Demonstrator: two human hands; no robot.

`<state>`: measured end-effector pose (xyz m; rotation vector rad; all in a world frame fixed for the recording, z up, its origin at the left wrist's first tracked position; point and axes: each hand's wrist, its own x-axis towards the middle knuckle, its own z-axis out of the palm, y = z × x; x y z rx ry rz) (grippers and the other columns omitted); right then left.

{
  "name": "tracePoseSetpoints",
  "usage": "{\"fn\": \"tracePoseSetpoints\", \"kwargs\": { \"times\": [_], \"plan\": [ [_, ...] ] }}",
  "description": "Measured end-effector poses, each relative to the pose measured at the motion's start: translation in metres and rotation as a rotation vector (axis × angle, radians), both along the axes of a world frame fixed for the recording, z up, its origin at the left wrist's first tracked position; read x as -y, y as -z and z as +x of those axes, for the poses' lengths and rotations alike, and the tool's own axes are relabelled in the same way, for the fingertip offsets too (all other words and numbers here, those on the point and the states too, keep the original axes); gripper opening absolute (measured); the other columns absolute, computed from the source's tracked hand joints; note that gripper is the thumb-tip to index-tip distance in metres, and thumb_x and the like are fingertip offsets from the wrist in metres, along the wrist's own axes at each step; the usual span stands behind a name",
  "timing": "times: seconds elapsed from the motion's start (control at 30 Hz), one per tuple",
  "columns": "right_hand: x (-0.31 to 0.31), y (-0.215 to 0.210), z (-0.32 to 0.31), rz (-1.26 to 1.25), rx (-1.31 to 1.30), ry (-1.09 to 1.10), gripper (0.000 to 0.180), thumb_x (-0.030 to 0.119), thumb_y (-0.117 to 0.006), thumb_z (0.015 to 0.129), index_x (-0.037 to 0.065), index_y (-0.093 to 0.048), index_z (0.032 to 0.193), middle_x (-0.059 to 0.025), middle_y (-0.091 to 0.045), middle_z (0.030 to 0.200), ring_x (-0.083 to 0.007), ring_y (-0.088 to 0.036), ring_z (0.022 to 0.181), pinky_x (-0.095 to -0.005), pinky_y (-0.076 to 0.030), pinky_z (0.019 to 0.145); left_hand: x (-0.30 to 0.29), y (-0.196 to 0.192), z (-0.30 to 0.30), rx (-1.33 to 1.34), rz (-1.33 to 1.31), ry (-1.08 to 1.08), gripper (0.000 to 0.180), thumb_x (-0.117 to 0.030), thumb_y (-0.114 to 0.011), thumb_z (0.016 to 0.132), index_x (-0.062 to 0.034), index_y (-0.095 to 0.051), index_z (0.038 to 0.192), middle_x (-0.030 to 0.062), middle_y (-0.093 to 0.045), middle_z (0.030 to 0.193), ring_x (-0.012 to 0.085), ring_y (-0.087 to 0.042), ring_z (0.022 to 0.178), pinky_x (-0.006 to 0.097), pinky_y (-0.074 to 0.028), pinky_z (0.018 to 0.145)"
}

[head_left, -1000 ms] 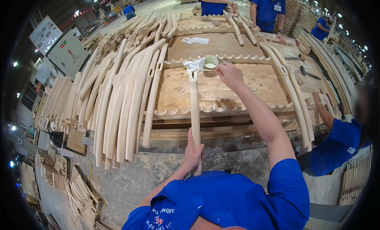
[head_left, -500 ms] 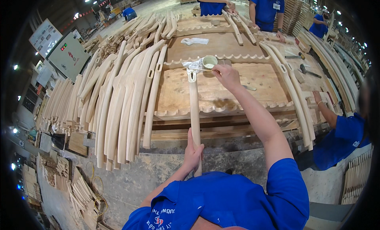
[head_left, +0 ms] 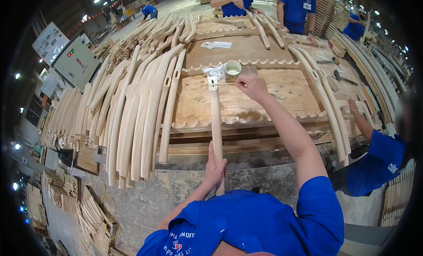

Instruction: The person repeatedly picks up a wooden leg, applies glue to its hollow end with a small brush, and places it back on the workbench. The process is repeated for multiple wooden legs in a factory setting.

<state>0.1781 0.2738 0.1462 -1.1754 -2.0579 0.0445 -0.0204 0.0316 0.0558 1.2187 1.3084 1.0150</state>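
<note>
My left hand point(head_left: 215, 170) is wrapped round the lower part of a long pale wooden furniture leg point(head_left: 216, 123). The leg's far end lies on the workbench, with a dark slot in it and white stuff, apparently glue, around the slot. Between the fingertips of my right hand point(head_left: 252, 87) is a thin stick point(head_left: 226, 84), its tip at the slotted end. Just beyond, a pale cup point(head_left: 226, 69) holds a whitish liquid. A crumpled white cloth point(head_left: 213, 72) lies left of the cup, touching or close to it.
Many curved wooden legs point(head_left: 147, 110) are piled on the left. Scalloped wooden strips point(head_left: 269, 63) cross the bench. A flat tool point(head_left: 277, 96) lies right of my hand, hammers point(head_left: 346, 81) farther right. People in blue shirts work at the far side and at the right point(head_left: 374, 163).
My right hand has shifted slightly nearer and left, bringing the stick across the slot. More white now surrounds the slot. The co-worker at right has moved a little; my left hand stays put.
</note>
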Motion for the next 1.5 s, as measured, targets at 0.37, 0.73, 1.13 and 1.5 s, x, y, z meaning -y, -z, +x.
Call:
{"fn": "tracePoseSetpoints", "kwargs": {
  "times": [0.37, 0.73, 1.13, 1.5],
  "plan": [
    [0.002, -0.005, 0.006, -0.126, -0.05, -0.061, 0.017, 0.031, -0.063, 0.081, 0.014, -0.063, 0.081, -0.0034, -0.064, 0.072, -0.0235, -0.062, 0.068, -0.0366, -0.046, 0.059, 0.001, -0.006, 0.001, 0.024, -0.012, -0.008, 0.08, -0.009, -0.049, 0.085, -0.018, 0.001, 0.147, 0.0101, -0.054, 0.075, 0.0164, -0.051, 0.052, 0.03, -0.045, 0.047],
    [-0.011, -0.009, -0.004, -0.093, -0.018, 0.108, 0.018, 0.03, -0.06, 0.082, 0.013, -0.064, 0.081, -0.0063, -0.064, 0.072, -0.0254, -0.062, 0.07, -0.0383, -0.047, 0.061, 0.001, -0.005, 0.002, 0.049, 0.002, -0.002, 0.08, -0.009, -0.049, 0.085, -0.0171, 0.001, 0.147, 0.0101, -0.054, 0.075, 0.0157, -0.05, 0.05, 0.03, -0.045, 0.046],
    [-0.011, -0.01, -0.006, -0.049, -0.001, 0.06, 0.015, 0.029, -0.063, 0.08, 0.014, -0.063, 0.078, -0.0051, -0.063, 0.07, -0.0245, -0.062, 0.068, -0.0374, -0.046, 0.059, 0.001, -0.007, 0.004, 0.059, 0.022, 0.008, 0.079, -0.008, -0.048, 0.086, -0.0199, 0.001, 0.147, 0.0116, -0.054, 0.078, 0.0169, -0.051, 0.051, 0.03, -0.046, 0.046],
    [0.003, -0.008, -0.002, -0.118, 0.041, -0.032, 0.017, 0.029, -0.064, 0.079, 0.012, -0.063, 0.079, -0.0046, -0.065, 0.074, -0.0245, -0.062, 0.071, -0.0385, -0.047, 0.061, 0.001, -0.008, 0.004, 0.086, 0.012, 0.01, 0.08, -0.006, -0.048, 0.085, -0.0195, 0.001, 0.147, 0.0139, -0.054, 0.085, 0.0163, -0.051, 0.051, 0.03, -0.046, 0.045]
  ]
}}
